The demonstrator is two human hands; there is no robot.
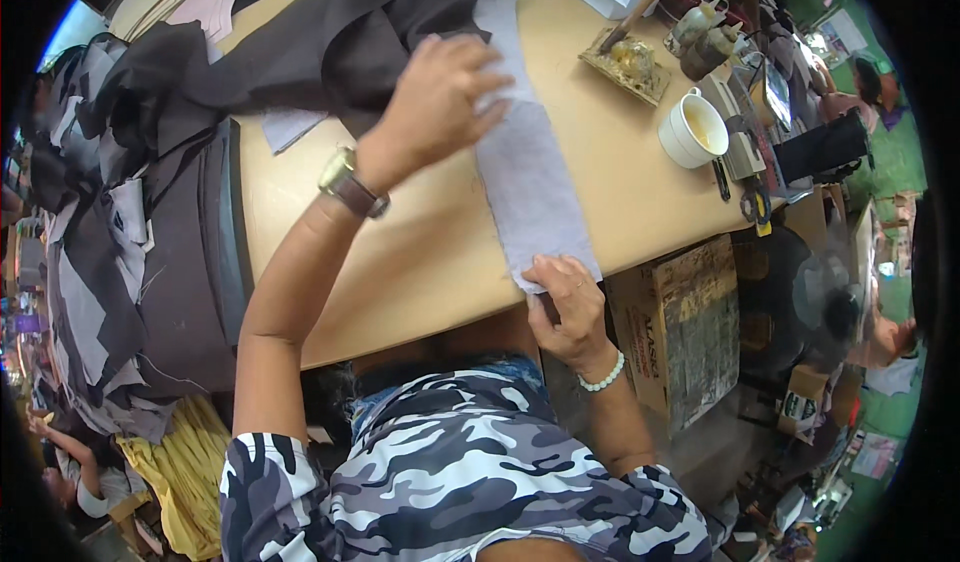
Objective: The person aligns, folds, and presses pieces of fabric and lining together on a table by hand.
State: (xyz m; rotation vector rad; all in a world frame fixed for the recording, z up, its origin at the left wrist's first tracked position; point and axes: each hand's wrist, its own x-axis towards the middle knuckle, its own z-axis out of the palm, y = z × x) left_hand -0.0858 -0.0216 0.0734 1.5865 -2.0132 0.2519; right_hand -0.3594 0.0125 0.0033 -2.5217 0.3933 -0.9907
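Head view:
Left hand [440, 97]: fingers pressed down on the far part of the grey strip [530, 177], holding it to the table [420, 252]; a dark cloth [330, 42] lies just behind it
Right hand [570, 307]: pinching the strip's near end at the table edge
Strip: flat, running lengthwise between both hands
Cup [692, 130]: right, well apart

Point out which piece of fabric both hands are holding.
The long pale grey strip flat on the table: left hand at its far end, right hand at its near end. The others are dark.

Probably a garment workshop, cut fabric stacks [130, 262], wooden worktable [420, 252], scissors [757, 205]
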